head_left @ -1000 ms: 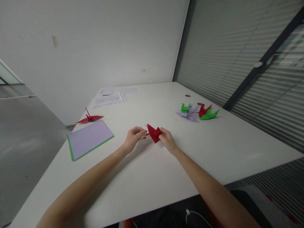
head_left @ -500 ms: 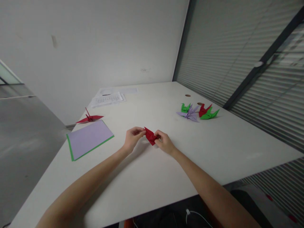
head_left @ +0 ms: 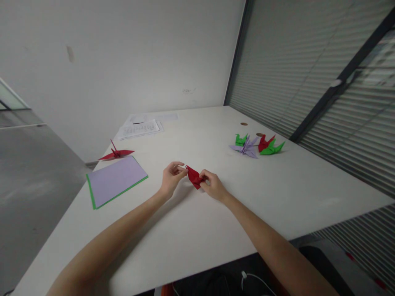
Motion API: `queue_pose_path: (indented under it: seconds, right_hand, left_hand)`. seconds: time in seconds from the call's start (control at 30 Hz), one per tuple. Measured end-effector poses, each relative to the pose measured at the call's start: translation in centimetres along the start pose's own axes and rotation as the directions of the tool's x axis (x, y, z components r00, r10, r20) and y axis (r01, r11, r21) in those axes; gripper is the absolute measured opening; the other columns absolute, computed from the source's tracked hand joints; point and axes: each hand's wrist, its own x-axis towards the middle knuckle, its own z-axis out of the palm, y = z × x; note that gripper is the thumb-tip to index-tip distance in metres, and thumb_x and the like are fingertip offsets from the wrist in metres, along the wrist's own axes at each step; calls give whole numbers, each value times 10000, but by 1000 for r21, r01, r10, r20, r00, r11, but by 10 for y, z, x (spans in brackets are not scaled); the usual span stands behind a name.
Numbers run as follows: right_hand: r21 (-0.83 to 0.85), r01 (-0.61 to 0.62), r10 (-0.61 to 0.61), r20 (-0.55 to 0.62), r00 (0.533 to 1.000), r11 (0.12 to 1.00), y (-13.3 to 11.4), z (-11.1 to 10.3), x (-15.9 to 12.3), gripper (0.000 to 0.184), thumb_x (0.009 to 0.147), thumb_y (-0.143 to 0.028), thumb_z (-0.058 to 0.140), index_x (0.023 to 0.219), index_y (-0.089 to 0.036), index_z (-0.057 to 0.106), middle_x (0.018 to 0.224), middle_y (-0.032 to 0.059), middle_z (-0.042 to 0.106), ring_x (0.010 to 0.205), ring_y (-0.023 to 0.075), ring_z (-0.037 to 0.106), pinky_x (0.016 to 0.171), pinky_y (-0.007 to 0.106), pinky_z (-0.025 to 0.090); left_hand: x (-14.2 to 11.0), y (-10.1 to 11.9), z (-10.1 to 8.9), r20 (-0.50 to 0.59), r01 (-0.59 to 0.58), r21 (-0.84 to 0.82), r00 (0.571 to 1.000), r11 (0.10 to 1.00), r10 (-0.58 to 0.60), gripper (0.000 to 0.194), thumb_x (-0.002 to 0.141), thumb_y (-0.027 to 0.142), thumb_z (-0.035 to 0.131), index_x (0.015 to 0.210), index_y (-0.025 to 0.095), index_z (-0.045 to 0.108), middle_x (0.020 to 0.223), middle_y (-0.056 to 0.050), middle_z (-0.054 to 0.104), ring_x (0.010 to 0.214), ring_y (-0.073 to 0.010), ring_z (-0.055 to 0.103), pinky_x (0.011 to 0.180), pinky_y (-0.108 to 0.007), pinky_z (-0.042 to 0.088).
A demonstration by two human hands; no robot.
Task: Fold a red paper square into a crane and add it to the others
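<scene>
Between my hands, just above the white table, is a red origami crane (head_left: 194, 176), folded and tilted. My right hand (head_left: 212, 184) pinches its right side between thumb and curled fingers. On the other side, my left hand (head_left: 173, 177) has its thumb and a fingertip closed at the crane's upper left point, while the index finger is lifted a little away. The fingers cover parts of the crane.
To the left lie purple paper sheets (head_left: 119, 179) over green ones, with another red crane (head_left: 116, 153) behind them. Printed papers (head_left: 140, 128) lie at the back. Right of centre sit a purple crane (head_left: 247, 148), green cranes (head_left: 272, 148) and a red one (head_left: 264, 143).
My left index finger has lifted away from the crane's point. The crane has shifted very slightly left, and my right hand keeps its pinch.
</scene>
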Motion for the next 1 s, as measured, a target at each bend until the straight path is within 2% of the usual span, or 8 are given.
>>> queue_pose_path:
  seconds: [0.1, 0.2, 0.33, 0.4, 0.5, 0.63, 0.77, 1.0]
  right_hand:
    - [26, -7, 7, 11, 1000, 1000, 1, 1, 0, 97, 664, -118, 485, 693, -211, 488, 631, -47, 481, 610, 127, 432, 604, 259, 338]
    - [120, -12, 12, 4, 1000, 993, 6, 2, 0, 85, 726, -156, 502, 786, -211, 526, 708, -28, 547, 666, 138, 498, 644, 270, 378]
    - [289, -58, 63, -11, 998, 956, 8, 4, 3, 358, 773, -246, 581, 1113, -240, 470, 701, -45, 586, 632, 140, 540, 630, 274, 408]
    - [312, -71, 76, -4, 997, 947, 6, 4, 4, 439, 769, -265, 608, 1177, -237, 449, 670, -55, 580, 612, 136, 535, 628, 277, 411]
    - [313, -67, 78, -24, 997, 948, 4, 3, 6, 422, 761, -277, 622, 1159, -226, 489, 652, -57, 566, 610, 133, 529, 628, 280, 411]
    - [290, -58, 74, -44, 996, 955, 5, 3, 7, 405, 759, -283, 627, 1141, -219, 509, 638, -65, 536, 592, 124, 509, 608, 276, 408]
    - [269, -34, 48, -45, 998, 962, 8, 4, 7, 357, 767, -297, 630, 1094, -224, 507, 625, -68, 530, 573, 120, 500, 585, 271, 408]
    - [272, -28, 41, -40, 998, 962, 9, 5, 6, 287, 774, -327, 638, 1007, -239, 494, 637, -58, 577, 583, 128, 534, 598, 278, 427]
  left_hand:
    - [1, -1, -1, -2, 1, -6, 1000, 1000, -1, 259, 619, 237, 763, 813, 161, 609, 643, 24, 626, 589, -97, 560, 619, -250, 437]
    - [2, -1, -1, 12, -5, 0, 1000, 1000, 5, 275, 629, 219, 748, 867, 165, 621, 627, 38, 607, 596, -96, 558, 638, -248, 439]
    - [2, -1, -2, 26, -21, -26, 999, 999, 21, 329, 650, 215, 733, 950, 175, 602, 640, 38, 606, 620, -100, 568, 649, -247, 448]
    - [2, -1, -2, 10, -19, -40, 1000, 999, 19, 366, 653, 230, 737, 984, 183, 588, 675, 32, 611, 634, -103, 573, 629, -240, 446]
    - [1, 0, -1, 1, 42, -67, 999, 997, -42, 388, 683, 317, 735, 1018, 185, 591, 772, 2, 625, 680, -114, 597, 615, -238, 450]
    - [-3, 2, 1, 138, 180, -31, 975, 983, -174, 316, 702, 393, 730, 880, 147, 644, 753, -27, 634, 660, -120, 585, 619, -254, 452]
    - [-4, 1, 2, 163, 143, 52, 975, 988, -150, 238, 656, 330, 767, 699, 126, 653, 681, -21, 629, 613, -104, 539, 599, -243, 418]
    - [-2, -2, 1, 145, 93, 47, 985, 995, -99, 237, 643, 331, 771, 626, 142, 629, 611, 0, 614, 581, -101, 517, 583, -241, 388]
